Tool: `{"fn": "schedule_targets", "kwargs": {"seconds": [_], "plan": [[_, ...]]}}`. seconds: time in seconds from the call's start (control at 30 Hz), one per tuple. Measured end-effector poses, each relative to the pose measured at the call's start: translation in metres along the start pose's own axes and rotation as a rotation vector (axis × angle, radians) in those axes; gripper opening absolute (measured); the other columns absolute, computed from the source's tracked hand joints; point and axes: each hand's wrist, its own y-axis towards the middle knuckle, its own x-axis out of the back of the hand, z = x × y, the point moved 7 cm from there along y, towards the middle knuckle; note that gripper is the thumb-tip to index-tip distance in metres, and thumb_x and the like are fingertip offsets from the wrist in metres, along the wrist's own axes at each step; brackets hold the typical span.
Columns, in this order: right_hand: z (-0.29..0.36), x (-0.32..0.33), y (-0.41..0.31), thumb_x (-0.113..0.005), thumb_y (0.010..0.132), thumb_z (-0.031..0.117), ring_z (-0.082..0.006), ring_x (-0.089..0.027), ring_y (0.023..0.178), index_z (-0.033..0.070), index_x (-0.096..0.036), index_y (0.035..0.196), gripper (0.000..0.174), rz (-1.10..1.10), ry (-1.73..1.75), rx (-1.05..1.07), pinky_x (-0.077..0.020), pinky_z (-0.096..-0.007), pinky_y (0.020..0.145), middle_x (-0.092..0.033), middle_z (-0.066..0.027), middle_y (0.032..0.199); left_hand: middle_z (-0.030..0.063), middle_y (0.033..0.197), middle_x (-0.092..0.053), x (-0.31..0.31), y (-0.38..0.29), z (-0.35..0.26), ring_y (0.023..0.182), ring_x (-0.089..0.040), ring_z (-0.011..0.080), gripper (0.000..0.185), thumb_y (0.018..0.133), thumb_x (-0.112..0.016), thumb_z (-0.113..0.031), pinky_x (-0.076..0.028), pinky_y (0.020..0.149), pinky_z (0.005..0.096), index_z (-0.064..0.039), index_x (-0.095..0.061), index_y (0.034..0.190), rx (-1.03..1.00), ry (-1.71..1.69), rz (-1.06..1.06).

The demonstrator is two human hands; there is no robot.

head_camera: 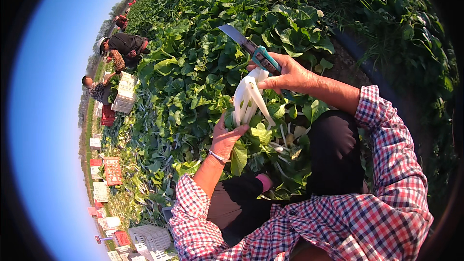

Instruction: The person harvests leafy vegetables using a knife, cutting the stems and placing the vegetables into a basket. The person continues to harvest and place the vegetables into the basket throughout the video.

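Observation:
A head of leafy greens with thick white stalks (242, 98), probably pak choi, is upside down with its root end up. My left hand (227, 138) grips it low, around the leaf end. In my right hand (291, 74) is a knife with a teal handle (267, 61), its wide metal blade (233, 35) pointing up and left, away from the stalks. The thumb of that hand rests against the upper stalks, and one outer stalk bends off to the right. Under my hands lie loose leaves and cut white stalks (279, 148).
Dense rows of leafy plants (195, 61) grow ahead. Cut plants lie along the left, with white crates (150, 241) and red crates (113, 171) beyond. Two people (125, 45) (97, 88) bend near a stack of white crates (125, 92). My knee (335, 148) is close on the right.

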Motion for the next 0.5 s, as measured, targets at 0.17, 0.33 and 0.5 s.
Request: {"fn": "schedule_targets", "kwargs": {"seconds": [0.17, 0.33, 0.5], "plan": [[0.030, -0.056, 0.007, -0.071, 0.077, 0.018, -0.0070, -0.050, 0.046, 0.002, -0.056, 0.102, 0.033, 0.038, 0.044, -0.109, -0.0409, -0.0230, 0.044, -0.056, -0.0007, 0.066, 0.0062, 0.108, -0.057, 0.011, -0.045, -0.011, 0.096, -0.055, 0.0137, 0.065, 0.071, -0.074, -0.011, -0.042, 0.088, 0.0277, -0.003, -0.040, 0.126, -0.171, 0.013, -0.008], [0.040, -0.100, 0.009, -0.068, 0.075, 0.022, -0.0094, -0.055, 0.051, 0.002, -0.057, 0.099, 0.033, 0.079, -0.454, -0.109, -0.0468, -0.0245, 0.050, -0.061, -0.0047, 0.069, 0.0113, 0.121, -0.050, 0.025, -0.060, -0.021, 0.105, -0.053, 0.0178, 0.064, 0.075, -0.068, -0.004, -0.044, 0.091, 0.0304, -0.001, -0.036, 0.130, -0.495, 0.157, -0.107], [0.036, -0.106, 0.005, -0.069, 0.072, 0.026, -0.0156, -0.059, 0.057, 0.001, -0.058, 0.101, 0.040, 0.058, -0.699, 0.069, -0.0493, -0.0294, 0.058, -0.062, -0.0095, 0.069, 0.0060, 0.109, -0.058, 0.054, -0.059, 0.000, 0.100, -0.054, 0.0126, 0.035, 0.086, -0.059, -0.011, -0.042, 0.087, 0.0268, -0.002, -0.053, 0.119, -0.404, -0.088, -0.151]]}}
